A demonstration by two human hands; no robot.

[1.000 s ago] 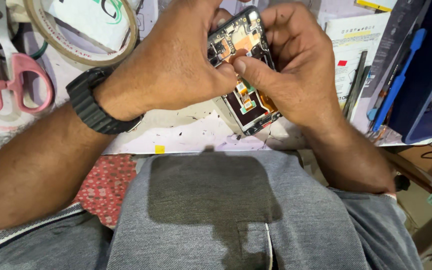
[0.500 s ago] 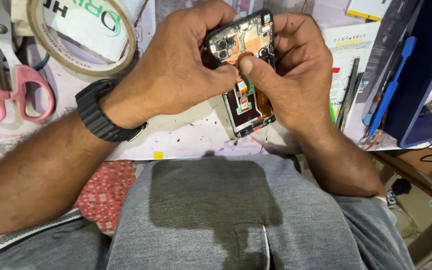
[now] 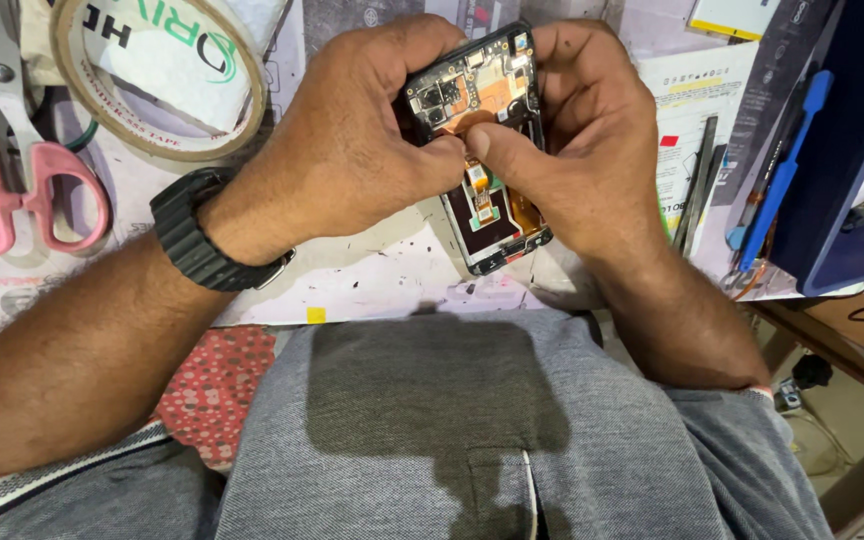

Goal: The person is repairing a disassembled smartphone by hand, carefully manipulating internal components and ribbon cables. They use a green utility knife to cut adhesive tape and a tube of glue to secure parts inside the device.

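An opened phone (image 3: 484, 215) with its back cover off shows a dark circuit board, camera modules and orange flex cables. My left hand (image 3: 352, 140), with a black watch (image 3: 197, 240) on its wrist, grips the phone's upper left side. My right hand (image 3: 572, 140) wraps the upper right side, and its thumb presses on the orange flex near the middle of the board. The phone is held just above the worktable, its lower end pointing toward me.
Pink-handled scissors (image 3: 12, 185) and a roll of tape (image 3: 157, 75) lie at the left on the paper-covered table (image 3: 372, 285). Black tweezers (image 3: 697, 185) and a blue pry tool (image 3: 782, 165) lie at the right beside a dark blue box (image 3: 847, 190). My grey shirt (image 3: 432, 420) fills the foreground.
The phone and both hands have shifted slightly right and up in view. My right thumb stays pressed on the flex cable.
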